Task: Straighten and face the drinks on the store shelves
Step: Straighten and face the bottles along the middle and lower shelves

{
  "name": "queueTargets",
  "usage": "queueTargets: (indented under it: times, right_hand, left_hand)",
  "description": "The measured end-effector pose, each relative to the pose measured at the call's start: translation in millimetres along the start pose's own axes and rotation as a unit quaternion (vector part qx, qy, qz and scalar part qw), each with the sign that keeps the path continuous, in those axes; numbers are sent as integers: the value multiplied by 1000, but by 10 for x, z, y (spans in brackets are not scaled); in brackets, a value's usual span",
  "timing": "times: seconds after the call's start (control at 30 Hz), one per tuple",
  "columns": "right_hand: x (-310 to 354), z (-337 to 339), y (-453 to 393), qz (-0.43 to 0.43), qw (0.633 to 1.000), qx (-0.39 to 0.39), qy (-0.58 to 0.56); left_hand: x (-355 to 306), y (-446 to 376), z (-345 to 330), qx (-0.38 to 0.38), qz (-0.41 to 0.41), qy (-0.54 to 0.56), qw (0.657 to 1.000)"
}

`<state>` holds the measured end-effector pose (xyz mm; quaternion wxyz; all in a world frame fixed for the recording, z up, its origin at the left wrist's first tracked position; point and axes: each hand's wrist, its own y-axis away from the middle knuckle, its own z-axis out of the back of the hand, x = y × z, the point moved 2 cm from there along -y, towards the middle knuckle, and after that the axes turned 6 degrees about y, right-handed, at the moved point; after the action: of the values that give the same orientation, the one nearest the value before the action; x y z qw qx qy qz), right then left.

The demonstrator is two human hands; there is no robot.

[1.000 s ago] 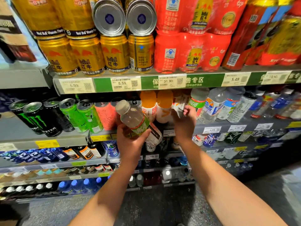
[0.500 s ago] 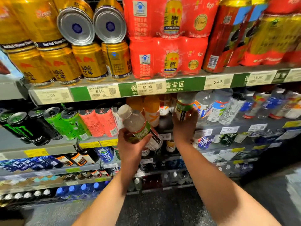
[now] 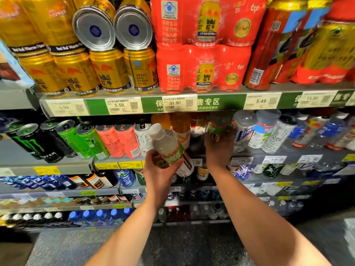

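While both forearms reach up from below, left hand (image 3: 160, 169) grips a clear bottle with a green label (image 3: 171, 149), tilted, cap up-left, held off the shelf. Right hand (image 3: 218, 148), farther in, has its fingers wrapped round a second green-labelled bottle (image 3: 218, 125) on the second shelf (image 3: 269, 153), between orange drinks (image 3: 180, 127) and white-labelled bottles (image 3: 243, 129). Above: gold Red Bull cans (image 3: 109, 71).

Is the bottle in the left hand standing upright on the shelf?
No, the left hand holds the green-label bottle tilted, in front of the shelf.
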<state>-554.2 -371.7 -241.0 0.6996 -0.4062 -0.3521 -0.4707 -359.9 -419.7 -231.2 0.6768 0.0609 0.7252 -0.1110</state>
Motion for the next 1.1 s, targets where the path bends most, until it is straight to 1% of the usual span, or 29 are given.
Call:
queueTargets:
  times: [0.1,0.2,0.3,0.53,0.63,0.7,0.8,0.9,1.0,1.1]
  right_hand:
    - [-54,132,21,14,999,7,-46]
    - [-106,227,32,30,997,11,-66]
    - [-186,307,32,18,995,25,-91]
    - [-356,598,107,-39,982,21,-183]
    - [-418,769,97,-42,978,13,-204]
    - [-448,903,86,-34,976,10,-214]
    - [-508,1085,35,-17,973,19,-229]
    - [-588,1226,-33,-9,972,38,-233]
    - [-657,1319,-87,-22,970,59,-234]
    - [-694,1378,-114,-31,968,75,-236]
  left_hand:
    - [3,32,-107,4,8,-21,1000]
    - [-17,82,-267,4,2,-28,1000]
    - [-14,96,-430,6,-8,-30,1000]
    - [63,21,-790,35,-5,26,999]
    - [143,-35,-967,57,-4,50,997]
    - [226,-97,-1080,67,16,60,996]
    - [247,-148,-1187,29,34,66,997]
    - [187,-137,-1286,9,51,104,993]
    - [104,-157,-1362,-16,43,99,994]
    - [61,-192,-1432,-23,26,64,997]
